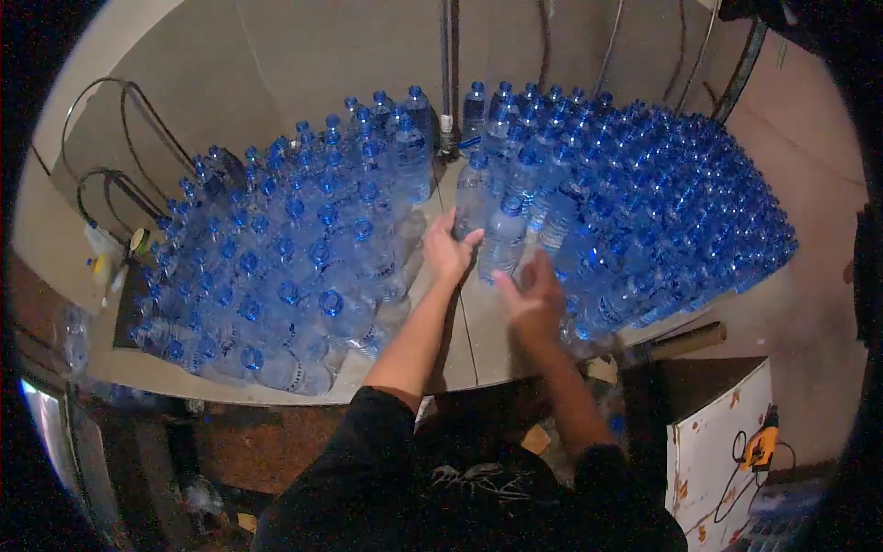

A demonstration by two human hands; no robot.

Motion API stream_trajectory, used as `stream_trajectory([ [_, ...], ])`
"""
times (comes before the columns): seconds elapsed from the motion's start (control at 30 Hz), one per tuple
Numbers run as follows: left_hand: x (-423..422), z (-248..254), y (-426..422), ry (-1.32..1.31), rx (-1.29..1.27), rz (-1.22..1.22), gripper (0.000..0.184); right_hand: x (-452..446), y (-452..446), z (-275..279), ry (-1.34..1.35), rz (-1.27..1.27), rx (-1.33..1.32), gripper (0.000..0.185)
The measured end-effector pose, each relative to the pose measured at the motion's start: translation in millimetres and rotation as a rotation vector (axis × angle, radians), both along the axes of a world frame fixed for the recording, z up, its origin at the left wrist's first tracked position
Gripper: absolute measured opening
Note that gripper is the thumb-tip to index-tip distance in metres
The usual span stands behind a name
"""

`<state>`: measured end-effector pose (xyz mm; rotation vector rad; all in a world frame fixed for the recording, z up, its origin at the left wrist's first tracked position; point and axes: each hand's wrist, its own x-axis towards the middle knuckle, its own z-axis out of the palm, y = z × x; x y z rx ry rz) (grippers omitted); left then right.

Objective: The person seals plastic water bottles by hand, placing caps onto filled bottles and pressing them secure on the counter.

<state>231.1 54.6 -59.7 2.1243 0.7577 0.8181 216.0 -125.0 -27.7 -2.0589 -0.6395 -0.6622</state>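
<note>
1. A pale table [483, 340] has a curved near edge. Its open room is a bare strip running from far to near between two groups of bottles, narrow at the far end and wider at the near edge; a thin seam runs along it.
2. The right group [662, 184] is densely packed: clear bottles with blue tops, reaching close to the table's right edge.
3. The left group [285, 248] stands more loosely, also clear with blue tops, and comes near the front edge. Fill levels are hard to tell.
4. An open white-sided box [713, 469] sits low at the near right, its inside dark.
5. The left hand [451, 247] is over the strip, thumb and fingers apart, beside the bottle.
6. The right hand [535, 290] is blurred, thumb by the bottle's base; whether its fingers grip cannot be told.
7. The bottle [503, 241] is upright between the hands, at the right group's inner edge.
</note>
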Motion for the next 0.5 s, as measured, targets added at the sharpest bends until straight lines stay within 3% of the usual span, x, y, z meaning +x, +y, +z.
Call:
stream_trajectory([
  [0.1, -3.2, 0.4, -3.3, -0.003, 0.011, -0.014, 0.070, -6.2, -4.6, 57.7, 0.232, 0.027, 0.085, 0.066],
  [0.17, -3.2, -0.6, -6.6, -0.023, 0.037, 0.001, 0.069, 7.3, 6.8, 95.6, 0.132, 0.035, 0.028, 0.061],
  [0.27, -23.4, 3.0, -19.2, -0.272, -0.036, 0.055, 0.071, 32.8, 12.2, 117.1, -0.158, 0.126, -0.210, 0.054],
  [0.37, -68.7, 6.8, -42.4, -0.174, -0.054, 0.069, 0.060, 49.4, 17.5, 143.0, 0.146, 0.256, -0.549, 0.051],
  [0.5, -176.9, 21.7, -56.5, -0.141, -0.259, -0.385, 0.048, 49.3, 29.1, 152.3, 0.042, 0.257, -0.596, 0.046],
])
